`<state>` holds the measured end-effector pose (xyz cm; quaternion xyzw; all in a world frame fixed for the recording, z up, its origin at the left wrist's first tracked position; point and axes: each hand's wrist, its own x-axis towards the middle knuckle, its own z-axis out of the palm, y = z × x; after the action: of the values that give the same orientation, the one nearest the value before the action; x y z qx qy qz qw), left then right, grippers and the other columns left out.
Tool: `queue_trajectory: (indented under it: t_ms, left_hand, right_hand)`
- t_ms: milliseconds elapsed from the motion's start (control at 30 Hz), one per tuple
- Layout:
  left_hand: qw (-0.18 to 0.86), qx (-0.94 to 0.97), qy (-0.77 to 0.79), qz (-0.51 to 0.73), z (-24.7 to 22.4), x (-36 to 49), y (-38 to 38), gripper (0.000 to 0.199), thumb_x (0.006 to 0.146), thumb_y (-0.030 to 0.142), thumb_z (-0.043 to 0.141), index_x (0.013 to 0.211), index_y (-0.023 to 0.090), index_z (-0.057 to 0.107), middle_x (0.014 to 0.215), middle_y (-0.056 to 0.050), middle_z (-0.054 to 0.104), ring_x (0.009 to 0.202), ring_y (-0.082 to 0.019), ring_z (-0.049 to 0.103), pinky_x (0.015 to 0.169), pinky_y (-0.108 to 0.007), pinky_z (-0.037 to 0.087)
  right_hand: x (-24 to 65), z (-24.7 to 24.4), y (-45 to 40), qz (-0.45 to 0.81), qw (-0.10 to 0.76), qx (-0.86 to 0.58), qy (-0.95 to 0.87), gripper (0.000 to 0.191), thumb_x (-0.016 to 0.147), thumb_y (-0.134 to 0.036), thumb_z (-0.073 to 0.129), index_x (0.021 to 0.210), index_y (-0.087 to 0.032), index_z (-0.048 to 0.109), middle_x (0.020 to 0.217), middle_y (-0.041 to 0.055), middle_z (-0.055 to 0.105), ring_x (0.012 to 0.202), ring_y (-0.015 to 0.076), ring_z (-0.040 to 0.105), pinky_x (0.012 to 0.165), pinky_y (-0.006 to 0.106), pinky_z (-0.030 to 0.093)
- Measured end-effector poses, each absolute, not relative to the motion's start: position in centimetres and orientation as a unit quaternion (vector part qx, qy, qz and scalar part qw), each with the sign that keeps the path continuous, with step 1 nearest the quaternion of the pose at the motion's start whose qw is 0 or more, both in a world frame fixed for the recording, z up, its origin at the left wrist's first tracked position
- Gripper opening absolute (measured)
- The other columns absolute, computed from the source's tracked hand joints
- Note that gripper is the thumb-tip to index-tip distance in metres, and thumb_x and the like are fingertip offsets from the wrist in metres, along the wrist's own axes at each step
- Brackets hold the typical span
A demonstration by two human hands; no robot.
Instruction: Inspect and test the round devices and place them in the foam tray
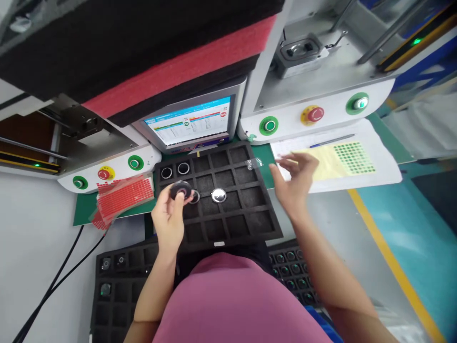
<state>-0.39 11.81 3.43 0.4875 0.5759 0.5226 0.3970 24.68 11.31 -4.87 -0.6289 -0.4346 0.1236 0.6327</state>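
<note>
My left hand (169, 216) is closed around a round black disc-shaped part (180, 190), held above the left side of a black foam tray (262, 221). The thumb lies across the face of this part. In the tray, a shiny round part (219, 195) sits near the middle, and two dark-faced round parts with bright rims lie in the back left pockets. Another round part (194, 196) is partly hidden behind my left fingers. To the right of the tray, my right hand (294, 183) hovers with thumb and fingers apart, beside a yellow sheet of green dot stickers (353, 157).
A screen (189, 124) stands behind the tray, between two machines with green buttons and red stop knobs (315, 114). Red sticker sheets (124, 200) lie to the left. A pen (332, 140) rests on white paper. Lower foam trays (119, 305) hold more parts.
</note>
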Motion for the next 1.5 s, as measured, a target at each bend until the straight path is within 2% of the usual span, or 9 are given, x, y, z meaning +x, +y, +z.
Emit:
queue_trajectory:
  t_ms: [100,233,367,533,767,1000,1200,1300,1500]
  left_hand:
    - [0.536,0.449,0.559,0.446,4.2,1.0,11.6,0.037,0.080,0.045,0.079,0.098,0.013,0.072,0.092,-0.009,0.079,0.076,-0.022,0.078,0.070,-0.032,0.067]
    - [0.577,0.422,0.558,0.421,5.4,2.8,11.3,0.042,0.076,0.046,0.083,0.097,0.012,0.072,0.089,-0.012,0.080,0.067,-0.020,0.077,0.063,-0.028,0.065]
    - [0.601,0.404,0.547,0.420,6.0,3.8,11.3,0.045,0.072,0.048,0.086,0.093,0.011,0.073,0.085,-0.010,0.080,0.061,-0.019,0.076,0.058,-0.025,0.063]
    - [0.621,0.388,0.507,0.455,5.7,4.9,10.6,0.053,0.082,0.062,0.073,0.097,0.011,0.072,0.090,-0.014,0.080,0.067,-0.024,0.078,0.061,-0.032,0.065]
    - [0.602,0.413,0.474,0.492,5.8,5.0,9.1,0.062,0.091,0.068,0.058,0.104,0.010,0.074,0.101,-0.016,0.080,0.084,-0.029,0.079,0.074,-0.042,0.067]
    - [0.575,0.431,0.485,0.499,5.8,3.2,8.1,0.066,0.090,0.073,0.055,0.102,0.011,0.075,0.098,-0.015,0.080,0.100,-0.031,0.076,0.077,-0.039,0.066]
    - [0.529,0.519,0.470,0.479,5.8,2.0,7.7,0.047,0.088,0.055,0.071,0.114,0.016,0.073,0.108,-0.012,0.079,0.096,-0.026,0.078,0.082,-0.035,0.066]
    - [0.495,0.539,0.489,0.474,6.1,1.9,7.7,0.036,0.093,0.046,0.068,0.112,0.017,0.074,0.106,-0.009,0.080,0.094,-0.023,0.078,0.083,-0.033,0.066]
    - [0.505,0.563,0.455,0.470,5.5,1.3,7.4,0.026,0.097,0.038,0.063,0.110,0.016,0.069,0.102,-0.009,0.080,0.087,-0.021,0.079,0.078,-0.030,0.066]
  right_hand:
    - [28.0,-8.0,15.1,0.217,0.596,-0.671,-0.385,0.051,0.064,-0.036,0.077,0.102,-0.023,0.046,0.101,0.0072,0.061,0.075,0.0207,0.066,0.072,0.042,0.059]
    - [27.8,-8.4,16.7,0.300,0.585,-0.662,-0.360,0.050,0.059,-0.033,0.072,0.101,-0.022,0.047,0.095,0.0033,0.059,0.062,0.0146,0.060,0.068,0.037,0.058]
    - [26.4,-3.2,14.3,0.345,0.623,-0.605,-0.357,0.053,0.062,-0.032,0.074,0.107,-0.026,0.047,0.095,0.0004,0.061,0.066,0.0147,0.061,0.071,0.037,0.059]
    - [23.8,4.6,10.2,0.465,0.674,-0.434,-0.375,0.051,0.068,-0.018,0.081,0.110,-0.028,0.055,0.098,-0.0012,0.064,0.067,0.0121,0.064,0.067,0.029,0.060]
    - [19.8,5.7,8.9,0.548,0.659,-0.368,-0.360,0.047,0.072,-0.015,0.080,0.109,-0.028,0.055,0.098,-0.0029,0.063,0.062,0.0100,0.066,0.064,0.026,0.064]
    - [18.0,5.8,8.6,0.543,0.644,-0.381,-0.382,0.051,0.072,-0.013,0.080,0.112,-0.028,0.053,0.098,-0.0024,0.063,0.063,0.0102,0.066,0.063,0.025,0.064]
    - [16.7,5.5,8.2,0.512,0.648,-0.391,-0.406,0.052,0.074,-0.012,0.078,0.115,-0.028,0.052,0.102,-0.0013,0.062,0.064,0.0099,0.064,0.065,0.026,0.064]
    - [15.9,5.3,7.8,0.468,0.652,-0.418,-0.426,0.050,0.076,-0.014,0.078,0.116,-0.027,0.051,0.103,0.0000,0.060,0.068,0.0116,0.065,0.069,0.030,0.063]
    - [16.3,3.4,8.0,0.307,0.659,-0.537,-0.428,0.057,0.072,-0.023,0.081,0.118,-0.024,0.047,0.091,-0.0029,0.058,0.059,0.0080,0.051,0.058,0.025,0.045]
